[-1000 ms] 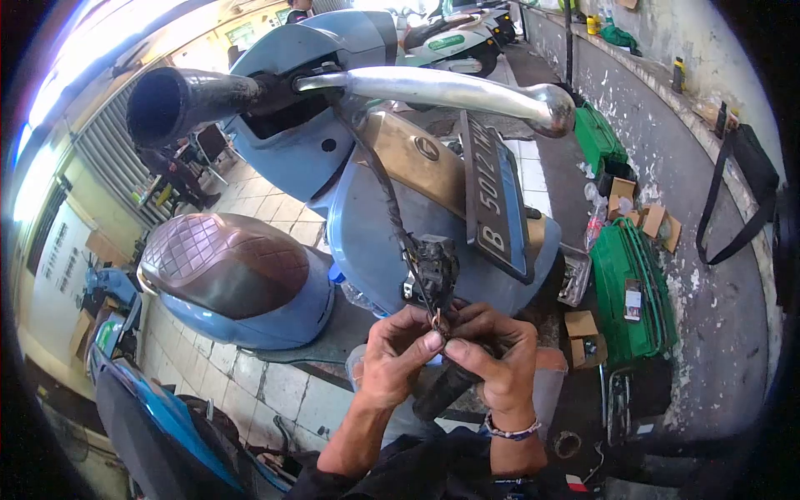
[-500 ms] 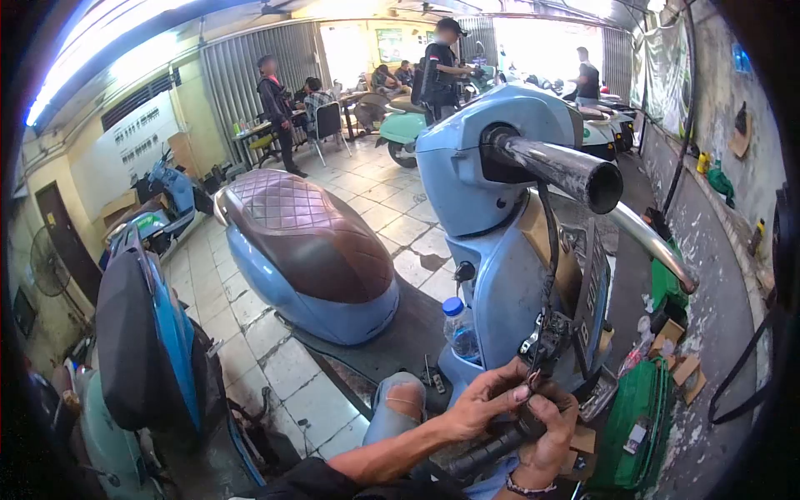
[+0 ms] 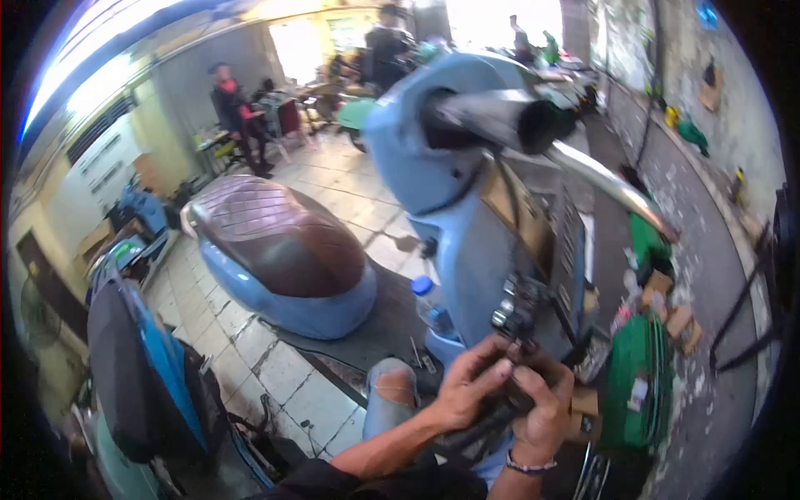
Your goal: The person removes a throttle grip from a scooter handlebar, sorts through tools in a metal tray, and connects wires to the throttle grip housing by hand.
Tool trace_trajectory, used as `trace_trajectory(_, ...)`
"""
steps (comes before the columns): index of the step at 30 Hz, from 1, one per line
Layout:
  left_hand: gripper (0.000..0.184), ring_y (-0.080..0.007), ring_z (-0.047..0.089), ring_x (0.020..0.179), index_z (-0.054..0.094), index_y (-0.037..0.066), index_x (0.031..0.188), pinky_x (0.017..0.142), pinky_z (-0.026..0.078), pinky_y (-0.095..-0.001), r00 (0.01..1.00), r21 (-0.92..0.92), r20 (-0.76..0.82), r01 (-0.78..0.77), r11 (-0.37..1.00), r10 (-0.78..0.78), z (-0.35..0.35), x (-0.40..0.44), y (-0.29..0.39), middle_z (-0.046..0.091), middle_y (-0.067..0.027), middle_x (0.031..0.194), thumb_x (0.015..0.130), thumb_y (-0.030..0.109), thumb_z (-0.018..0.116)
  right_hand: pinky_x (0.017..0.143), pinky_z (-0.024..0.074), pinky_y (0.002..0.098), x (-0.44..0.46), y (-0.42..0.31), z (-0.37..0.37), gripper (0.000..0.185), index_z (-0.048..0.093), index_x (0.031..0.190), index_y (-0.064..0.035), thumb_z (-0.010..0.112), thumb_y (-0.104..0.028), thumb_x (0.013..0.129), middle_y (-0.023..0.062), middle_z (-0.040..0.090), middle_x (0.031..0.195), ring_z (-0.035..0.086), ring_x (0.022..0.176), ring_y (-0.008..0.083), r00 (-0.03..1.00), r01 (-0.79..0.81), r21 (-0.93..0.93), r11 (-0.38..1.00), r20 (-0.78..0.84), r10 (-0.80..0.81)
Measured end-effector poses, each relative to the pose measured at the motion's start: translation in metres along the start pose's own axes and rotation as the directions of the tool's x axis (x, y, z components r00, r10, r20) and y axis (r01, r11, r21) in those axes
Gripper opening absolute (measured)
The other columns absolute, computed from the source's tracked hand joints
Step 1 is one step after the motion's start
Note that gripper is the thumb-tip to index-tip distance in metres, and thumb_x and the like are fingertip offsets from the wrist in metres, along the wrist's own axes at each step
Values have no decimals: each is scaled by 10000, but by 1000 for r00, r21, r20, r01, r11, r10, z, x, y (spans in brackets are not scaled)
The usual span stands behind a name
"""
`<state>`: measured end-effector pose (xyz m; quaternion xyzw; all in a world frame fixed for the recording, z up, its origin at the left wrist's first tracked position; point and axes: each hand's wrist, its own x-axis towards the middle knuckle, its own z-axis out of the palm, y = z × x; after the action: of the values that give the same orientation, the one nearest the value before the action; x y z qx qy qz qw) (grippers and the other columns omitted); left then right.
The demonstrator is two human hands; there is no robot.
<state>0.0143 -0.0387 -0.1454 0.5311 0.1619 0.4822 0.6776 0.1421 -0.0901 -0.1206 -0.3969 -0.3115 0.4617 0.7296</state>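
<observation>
My left hand [image 3: 473, 379] and my right hand [image 3: 542, 398], which has a bracelet at the wrist, meet in front of a light-blue scooter [image 3: 475, 258]. Fingers and thumbs of both are closed in a pinch around thin wires [image 3: 518, 350], mostly covered by the fingertips and blurred. Just above them hangs a black and silver handlebar control part [image 3: 518, 302], on a dark cable running down from the handlebar. The bare metal handlebar tube [image 3: 492, 117] has no grip on this end.
A blue-capped bottle [image 3: 429, 302] stands in the scooter's front pocket. The quilted brown seat [image 3: 279, 233] is to the left, beside another scooter with a black seat [image 3: 125, 367]. A green case [image 3: 635, 383] lies at right by the wall. People are in the background.
The view has swung, so the scooter and hands sit further left and the scooter's front appears higher. Both hands keep their pinch on the wires below the control part.
</observation>
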Motion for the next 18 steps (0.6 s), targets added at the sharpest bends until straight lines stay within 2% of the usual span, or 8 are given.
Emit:
trace_trajectory(2,298,-98,581,1100,619,8,1283,963,476,-281,999,-215,26,-24,976,30,-8,-4,2,655,-22,1169,1052,191,664,926,548,335,-8,-13,8,219,794,985,48,803,-102,826,104,788,1030,719,994,187,990,117,-190,975,-58,-130)
trace_trajectory(4,253,-104,626,1017,641,-5,1203,910,509,-282,989,-18,-139,-47,999,44,5,-2,13,684,-34,1090,991,107,724,892,558,329,0,-5,1,158,789,955,33,808,-43,818,105,779,1013,729,981,189,959,282,-209,936,96,-267)
trace_trajectory(5,233,-121,647,981,648,-19,1136,901,521,-293,983,-92,-183,4,996,-21,12,0,24,696,-48,1049,945,53,760,892,558,329,-2,-7,0,158,789,955,33,808,-43,818,105,779,1013,729,981,189,962,272,-219,937,55,-266)
trace_trajectory(7,208,-138,668,982,669,-38,1104,907,534,-299,985,-18,-171,20,1000,-23,4,2,28,723,-81,1054,932,38,757,854,576,335,-2,-11,3,149,776,934,12,822,4,792,113,757,979,744,953,224,895,441,-389,809,121,-430)
trace_trajectory(8,194,-146,680,980,677,-43,1091,910,538,-301,986,-4,-163,27,1000,-28,1,3,33,735,-93,1051,928,29,753,854,576,335,-1,-13,5,149,776,934,12,822,4,792,113,757,979,744,953,224,895,436,-386,813,96,-435)
trace_trajectory(9,184,-170,702,964,695,-60,1073,914,548,-312,985,-104,-147,73,992,-88,0,2,38,751,-118,1050,910,13,742,840,584,349,-2,-14,7,173,768,938,5,835,2,779,119,746,972,745,937,252,839,528,-456,717,147,-524)
trace_trajectory(11,179,-177,708,958,703,-67,1067,913,551,-315,983,-111,-150,85,990,-101,-3,4,38,753,-122,1048,905,3,732,799,597,367,-2,-8,7,251,744,978,-13,861,2,757,126,721,994,737,897,295,732,653,-512,558,235,-640)
trace_trajectory(18,192,-220,706,1027,738,-91,1067,977,533,-348,977,-142,-153,126,982,-148,-18,3,32,742,-163,1118,905,-2,686,761,595,360,0,-2,7,286,731,1010,-17,863,22,760,111,698,1015,728,879,283,635,721,-562,405,302,-711)
